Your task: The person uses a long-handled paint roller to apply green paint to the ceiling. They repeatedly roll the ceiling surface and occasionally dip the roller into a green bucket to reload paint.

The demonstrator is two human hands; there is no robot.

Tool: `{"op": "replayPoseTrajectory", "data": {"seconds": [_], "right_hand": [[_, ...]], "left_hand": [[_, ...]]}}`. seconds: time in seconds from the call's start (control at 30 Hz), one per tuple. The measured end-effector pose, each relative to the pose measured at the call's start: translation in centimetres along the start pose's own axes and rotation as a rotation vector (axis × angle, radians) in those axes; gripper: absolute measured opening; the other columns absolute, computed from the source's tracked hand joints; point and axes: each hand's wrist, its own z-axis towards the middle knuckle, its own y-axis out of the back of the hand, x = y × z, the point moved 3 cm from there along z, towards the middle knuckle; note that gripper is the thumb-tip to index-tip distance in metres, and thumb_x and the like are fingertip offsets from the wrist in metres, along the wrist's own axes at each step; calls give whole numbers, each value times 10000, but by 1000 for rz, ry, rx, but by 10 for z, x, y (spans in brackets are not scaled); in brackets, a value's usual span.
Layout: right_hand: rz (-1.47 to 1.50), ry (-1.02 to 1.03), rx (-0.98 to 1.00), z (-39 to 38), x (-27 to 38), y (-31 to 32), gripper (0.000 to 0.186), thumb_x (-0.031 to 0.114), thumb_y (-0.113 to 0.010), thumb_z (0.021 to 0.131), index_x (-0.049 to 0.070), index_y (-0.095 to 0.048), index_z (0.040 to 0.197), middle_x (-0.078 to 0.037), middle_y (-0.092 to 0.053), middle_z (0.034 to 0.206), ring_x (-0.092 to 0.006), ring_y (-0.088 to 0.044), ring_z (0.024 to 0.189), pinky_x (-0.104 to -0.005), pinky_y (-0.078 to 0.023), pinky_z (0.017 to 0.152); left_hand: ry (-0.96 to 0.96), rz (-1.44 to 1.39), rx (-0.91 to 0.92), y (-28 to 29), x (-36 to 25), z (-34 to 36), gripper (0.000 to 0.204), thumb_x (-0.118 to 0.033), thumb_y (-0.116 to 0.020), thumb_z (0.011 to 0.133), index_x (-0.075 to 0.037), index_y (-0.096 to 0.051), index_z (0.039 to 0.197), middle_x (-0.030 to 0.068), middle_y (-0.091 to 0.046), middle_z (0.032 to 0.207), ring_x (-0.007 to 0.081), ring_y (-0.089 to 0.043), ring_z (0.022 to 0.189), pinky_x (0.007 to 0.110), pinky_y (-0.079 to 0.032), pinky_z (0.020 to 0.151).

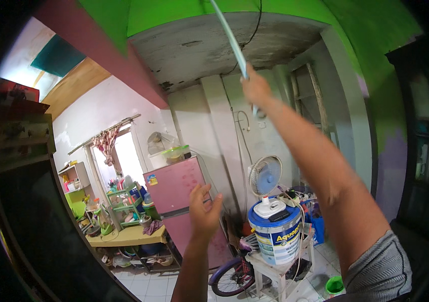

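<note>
My right hand [256, 89] is raised in front of me, its fingers wrapped round a long pale blue pole [230, 39]. The pole slants up and to the left, and its far end passes out of view at the top, in front of the green-painted wall [184, 9]. A short end of it shows below my fist. Lower down, my left hand [205, 210] is lifted with nothing in it, thumb and fingers apart and slightly curled. Behind that hand, without visible contact, stands a pink refrigerator [172, 183].
A small fan [266, 176] stands on a blue-lidded paint bucket [277, 241], which rests on a white stool [270, 269]. Cables hang beside it. A bicycle wheel [232, 278] and a green paint pot [334, 286] are on the floor. Dark cabinets [425, 131] flank both sides.
</note>
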Motion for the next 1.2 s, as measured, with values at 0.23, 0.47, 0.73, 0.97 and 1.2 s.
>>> {"op": "replayPoseTrajectory", "data": {"seconds": [0.23, 0.47, 0.73, 0.97, 1.2], "right_hand": [[-143, -13, -4, 78, 48, 46, 576, 214, -471, 983, 165, -289, 1527, -146, -590, 785, -232, -565, 510, -415, -500, 460], [-117, -1, 57, 17, -8, 79, 568, 225, -469, 994, 136, -299, 1528, -97, -541, 684, -182, -494, 465, -350, -461, 447], [-204, -239, 204, -215, -88, 139, 607, 181, -504, 995, 161, -245, 1543, -249, -625, 1017, -283, -630, 797, -397, -509, 738], [-117, -305, 285, -431, -105, 188, 660, 45, -514, 961, 92, -202, 1541, -315, -535, 1322, -403, -560, 1219, -395, -464, 975], [-185, -428, 364, -567, -92, 253, 661, 15, -496, 950, 6, -164, 1521, -363, -549, 1242, -448, -594, 1151, -416, -485, 938]], "left_hand": [[39, 7, -1, 28, 7, -1, 404, -143, -696, 893, 21, -558, 1235, 250, -406, 1391, 293, -547, 1164, 371, -521, 914], [162, -86, 65, 18, 31, -13, 379, -140, -708, 887, 12, -573, 1207, 231, -412, 1396, 296, -535, 1202, 364, -511, 923], [193, -168, 197, -39, 19, -27, 381, -145, -721, 882, -15, -591, 1216, 207, -420, 1411, 332, -504, 1259, 372, -497, 942], [294, -326, 327, -102, -6, -44, 374, -176, -702, 908, 6, -592, 1216, 195, -457, 1384, 326, -522, 1237, 366, -490, 939], [413, -675, 614, -183, -53, -55, 492, -390, -497, 1025, 26, -521, 1288, 157, -568, 1259, 246, -552, 1158, 378, -488, 942]]}}
